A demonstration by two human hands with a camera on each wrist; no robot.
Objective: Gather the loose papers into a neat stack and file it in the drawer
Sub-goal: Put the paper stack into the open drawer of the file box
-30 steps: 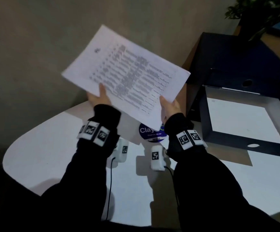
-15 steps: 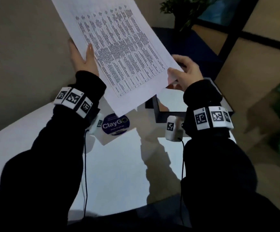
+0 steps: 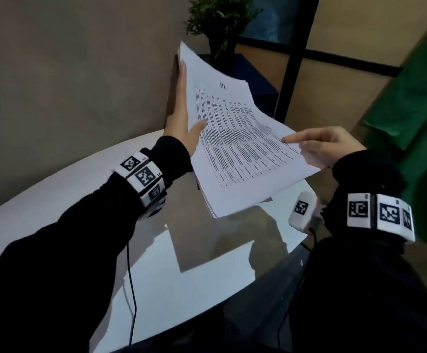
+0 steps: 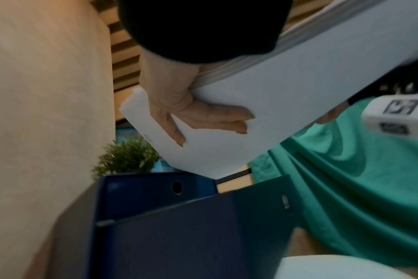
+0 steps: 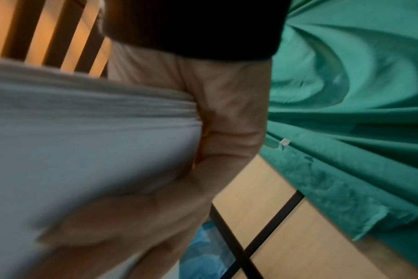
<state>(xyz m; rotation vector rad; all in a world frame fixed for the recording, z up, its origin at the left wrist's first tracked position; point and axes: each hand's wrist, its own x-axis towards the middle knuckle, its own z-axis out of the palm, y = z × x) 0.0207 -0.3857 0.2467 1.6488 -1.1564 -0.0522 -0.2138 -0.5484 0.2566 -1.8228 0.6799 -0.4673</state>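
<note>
Our left hand (image 3: 180, 115) and right hand (image 3: 327, 146) each pinch an edge of the one stack (image 3: 233, 149) (sheets beyond counting), tilted in air above the bench (image 3: 161, 301). Gathering looks done to us; next we level it and lower it into the single blue drawer unit (image 4: 167, 236).

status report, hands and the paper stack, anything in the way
Left hand and right hand grip the white printed paper stack. Stack tilted, off the white rounded table, not yet filed. Dark blue drawer unit ahead, nothing seen blocking.
</note>
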